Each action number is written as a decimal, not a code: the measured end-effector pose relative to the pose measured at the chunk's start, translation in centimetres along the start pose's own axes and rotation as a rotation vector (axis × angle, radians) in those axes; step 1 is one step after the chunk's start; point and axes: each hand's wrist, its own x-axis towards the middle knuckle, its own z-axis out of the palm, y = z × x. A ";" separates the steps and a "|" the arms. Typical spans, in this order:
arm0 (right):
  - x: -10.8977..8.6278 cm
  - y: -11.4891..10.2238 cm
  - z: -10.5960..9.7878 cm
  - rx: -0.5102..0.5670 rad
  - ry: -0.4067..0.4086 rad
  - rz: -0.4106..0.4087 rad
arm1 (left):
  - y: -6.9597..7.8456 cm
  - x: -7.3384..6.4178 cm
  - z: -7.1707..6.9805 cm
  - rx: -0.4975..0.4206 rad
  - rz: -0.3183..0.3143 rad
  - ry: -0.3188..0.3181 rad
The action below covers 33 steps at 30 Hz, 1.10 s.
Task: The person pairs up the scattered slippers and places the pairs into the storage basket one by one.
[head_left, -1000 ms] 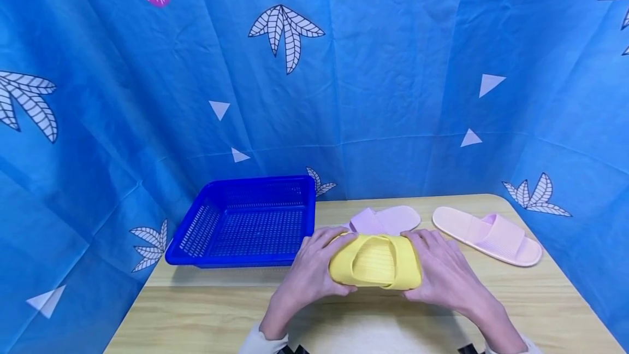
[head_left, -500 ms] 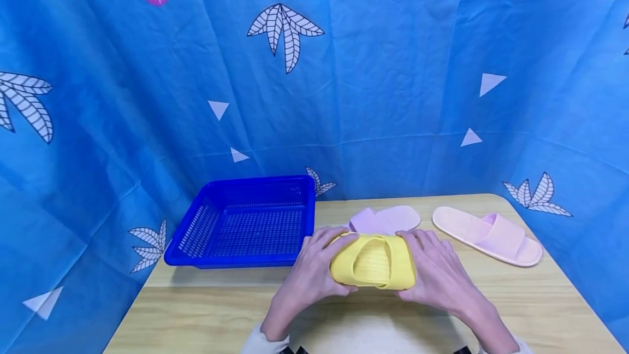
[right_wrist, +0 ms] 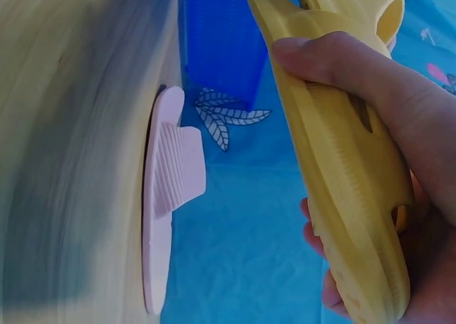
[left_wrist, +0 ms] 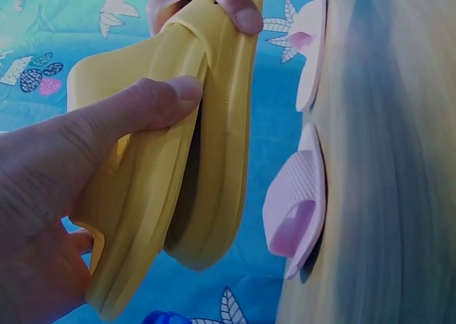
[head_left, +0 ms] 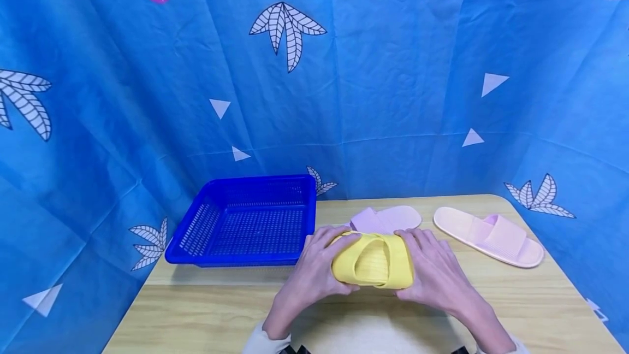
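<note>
Slippers (head_left: 372, 264), yellow, above table (head_left: 206, 310), basket (head_left: 241, 260) at their 10 o'clock | grip: left hand (head_left: 318, 266) and right hand (head_left: 434, 272) pinch opposite ends, presumably keeping them paired | pink slipper (head_left: 503, 235) at 2 o'clock

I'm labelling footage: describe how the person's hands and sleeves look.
The left hand and right hand are bare, without gloves. The left sleeve and right sleeve are whitish. Black pieces show near both, cut off by the frame edge.

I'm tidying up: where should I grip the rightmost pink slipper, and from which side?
Probably by its strap, from above, hooking in from the heel end: the pink slipper lies sole-down, and the strap arches up, open toward that end.
</note>
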 end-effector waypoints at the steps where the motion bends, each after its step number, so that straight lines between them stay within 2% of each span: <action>1: 0.0 0.0 0.0 0.003 0.001 0.002 | 0.0 0.0 -0.1 -0.003 -0.004 -0.002; 8: 0.3 -0.5 0.0 0.012 0.020 -0.012 | -0.1 0.0 -0.3 -0.018 -0.003 -0.016; 17: 0.2 -0.6 0.1 -0.028 0.009 -0.021 | -0.2 0.0 -0.1 0.011 0.007 -0.031; 28: 0.8 -0.4 0.1 -0.033 0.040 -0.118 | -0.5 -0.1 -0.7 0.052 0.013 -0.047; 33: 0.7 -0.3 0.4 -0.015 0.040 -0.127 | -0.6 -0.3 -1.0 0.094 0.026 -0.075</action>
